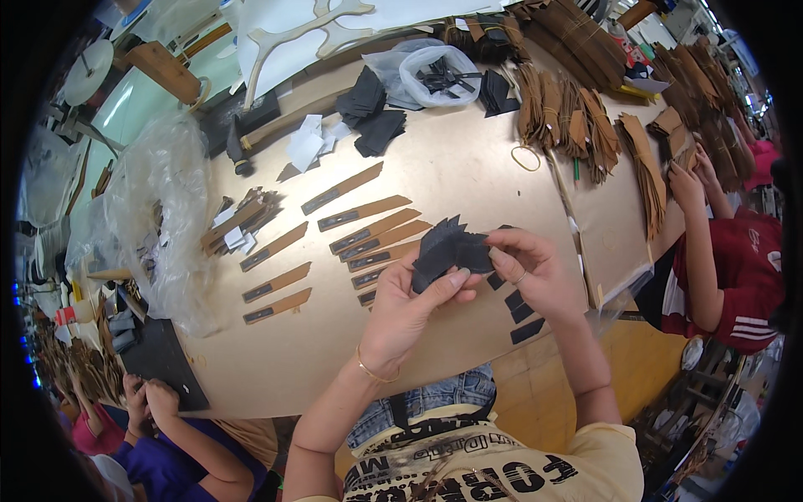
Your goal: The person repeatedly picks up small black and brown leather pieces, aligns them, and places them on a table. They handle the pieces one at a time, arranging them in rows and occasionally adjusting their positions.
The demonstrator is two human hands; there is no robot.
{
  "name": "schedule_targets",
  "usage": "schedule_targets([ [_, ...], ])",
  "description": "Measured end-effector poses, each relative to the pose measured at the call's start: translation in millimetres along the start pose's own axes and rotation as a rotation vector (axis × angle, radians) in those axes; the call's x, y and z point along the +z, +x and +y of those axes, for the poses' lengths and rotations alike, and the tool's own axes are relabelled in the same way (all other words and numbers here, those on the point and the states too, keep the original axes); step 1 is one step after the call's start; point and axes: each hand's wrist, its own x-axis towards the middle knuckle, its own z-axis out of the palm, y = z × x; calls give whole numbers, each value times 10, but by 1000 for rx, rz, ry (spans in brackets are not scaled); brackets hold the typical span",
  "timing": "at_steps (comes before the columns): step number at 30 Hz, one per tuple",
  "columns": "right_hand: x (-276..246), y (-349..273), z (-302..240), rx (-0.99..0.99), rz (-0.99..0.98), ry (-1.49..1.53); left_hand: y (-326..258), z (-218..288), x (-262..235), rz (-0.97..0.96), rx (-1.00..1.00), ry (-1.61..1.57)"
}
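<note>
In the head view, taking your hands as the middle of the clock, you hold a little bunch of black pieces up over the table. Your left hand grips the bunch, with the thumb pressed on the front and the other fingers partly hidden. Your right hand pinches the right edge of the bunch with its thumb and fingers. Brown strips with dark patches lie from nine to ten o'clock. Some loose black pieces lie at four o'clock, just beside your right wrist. Black stacks sit at eleven o'clock, and an open plastic bag with black bits in it is at twelve. Brown bundles lie at one o'clock. A hammer rests at ten. A person in red is at three o'clock, and a person in purple is at eight.
</note>
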Motion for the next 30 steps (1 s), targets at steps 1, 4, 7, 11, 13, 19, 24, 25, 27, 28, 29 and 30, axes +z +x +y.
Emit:
schedule_targets([
  [1, 9, 8, 22, -118, 20, -164, -8, 3, -6, -13, -28, -31],
  [4, 41, 6, 46, -458, 129, -604, -30, -6, -24, -11, -44, -67],
  [7, 104, -68, 12, -672, 218, -833, -25, -36, -33, 42, 66, 23],
  [11, 162, -128, -47, -512, 128, -701, -37, -62, -29, 38, 83, 79],
  [13, 154, -119, -41, -386, 85, -533, -58, -71, -15, 37, 114, 95],
  [19, -95, -32, 18, -13, 45, -72, -90, -101, 7, 94, 101, 97],
  [24, -436, 374, 79, -331, 224, -707, -176, -78, -163, 238, 78, 100],
  [25, -522, 475, 83, -405, 237, -984, -196, -74, -206, 256, 108, 91],
  [27, -588, 610, 162, -363, 41, -1058, -254, -55, -306, 279, 120, 102],
  [28, -606, 640, 190, -252, -37, -1105, -285, -41, -353, 298, 126, 103],
  [29, -628, 639, 200, -366, -64, -1133, -318, -32, -394, 298, 143, 100],
  [30, -643, 617, 201, -390, -74, -1177, -352, -29, -430, 313, 149, 95],
])
